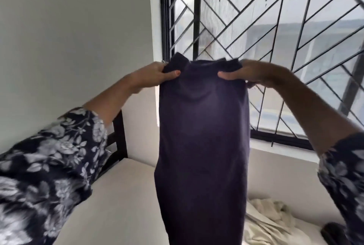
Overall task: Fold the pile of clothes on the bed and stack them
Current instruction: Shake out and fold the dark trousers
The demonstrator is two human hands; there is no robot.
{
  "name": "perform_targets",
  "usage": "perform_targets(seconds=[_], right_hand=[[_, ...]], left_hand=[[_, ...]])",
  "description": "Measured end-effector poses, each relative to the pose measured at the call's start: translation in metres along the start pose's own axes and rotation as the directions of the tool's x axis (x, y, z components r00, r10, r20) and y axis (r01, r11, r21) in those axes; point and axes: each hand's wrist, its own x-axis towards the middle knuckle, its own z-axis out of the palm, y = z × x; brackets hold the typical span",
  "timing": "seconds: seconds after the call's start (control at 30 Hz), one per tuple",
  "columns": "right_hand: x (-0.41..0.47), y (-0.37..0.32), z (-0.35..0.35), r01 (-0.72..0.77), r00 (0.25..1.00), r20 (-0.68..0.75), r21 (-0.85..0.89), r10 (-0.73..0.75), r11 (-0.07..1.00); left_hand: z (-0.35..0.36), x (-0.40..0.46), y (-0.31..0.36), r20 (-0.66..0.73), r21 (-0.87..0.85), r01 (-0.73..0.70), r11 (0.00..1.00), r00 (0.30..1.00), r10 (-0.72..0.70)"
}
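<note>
- Two hands are holding up a dark purple garment (202, 136) by its top edge — it is hanging lengthwise in front of the barred window (275, 38), above the bed (122, 195).
- Left hand (157, 74) is pinching the left corner, fingers clamped on cloth.
- Right hand (248, 72) is gripping the right corner likewise.
- Cream clothes (267, 223) are lying crumpled on the bed, lower right.

I stand in a home bedroom: a bed (122, 195) with a pale mattress and a dark frame (120, 138) meets a plain white wall (74, 38), below a window (275, 47) fitted with a black metal grille; crumpled cream laundry (269, 217) lies on the mattress.
</note>
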Motion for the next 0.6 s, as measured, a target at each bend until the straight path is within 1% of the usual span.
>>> perform_targets(seconds=[0.03, 0.07, 0.1, 0.13, 0.17, 0.2, 0.23, 0.3, 0.37, 0.43, 0.5, 0.6], right_hand=[[0.017, 0.012, 0.012, -0.051, 0.999, 0.005, -0.06, 0.052, 0.997], [0.031, 0.024, 0.023, -0.089, 0.996, -0.003, -0.081, 0.089, 0.993], [0.044, 0.034, 0.034, -0.116, 0.993, -0.018, -0.056, 0.115, 0.992], [0.056, 0.042, 0.042, -0.135, 0.99, -0.04, 0.022, 0.135, 0.991], [0.068, 0.048, 0.049, -0.142, 0.986, -0.07, 0.129, 0.152, 0.981], [0.081, 0.053, 0.057, -0.133, 0.982, -0.1, 0.24, 0.16, 0.962], [0.091, 0.055, 0.061, -0.101, 0.979, -0.132, 0.338, 0.153, 0.936], [0.113, 0.053, 0.065, -0.003, 0.97, -0.214, 0.46, 0.114, 0.888], [0.134, 0.043, 0.062, 0.097, 0.948, -0.311, 0.463, 0.06, 0.881], [0.15, 0.031, 0.053, 0.175, 0.915, -0.403, 0.454, 0.026, 0.874], [0.162, 0.021, 0.044, 0.244, 0.88, -0.475, 0.433, -0.011, 0.868], [0.163, 0.01, 0.034, 0.323, 0.863, -0.501, 0.453, -0.063, 0.831]], left_hand=[[0.007, 0.013, -0.018, 0.009, 0.112, 0.03, 0.993, 0.999, -0.032], [0.014, 0.023, -0.032, -0.012, 0.253, 0.057, 0.966, 0.998, -0.055], [0.022, 0.032, -0.044, -0.061, 0.383, 0.082, 0.92, 0.996, -0.063], [0.027, 0.04, -0.052, -0.116, 0.451, 0.097, 0.887, 0.992, -0.049], [0.031, 0.049, -0.057, -0.163, 0.445, 0.115, 0.888, 0.985, -0.046], [0.033, 0.058, -0.059, -0.192, 0.351, 0.137, 0.926, 0.979, -0.072], [0.032, 0.065, -0.058, -0.222, 0.217, 0.16, 0.963, 0.969, -0.111], [0.025, 0.081, -0.057, -0.292, 0.007, 0.158, 0.987, 0.945, -0.149], [0.011, 0.096, -0.055, -0.368, -0.063, 0.097, 0.993, 0.923, -0.114], [-0.004, 0.107, -0.052, -0.427, -0.06, 0.017, 0.998, 0.903, -0.041], [-0.02, 0.116, -0.049, -0.442, -0.055, -0.059, 0.997, 0.896, 0.029], [-0.036, 0.115, -0.039, -0.423, -0.077, -0.131, 0.988, 0.902, 0.087]])
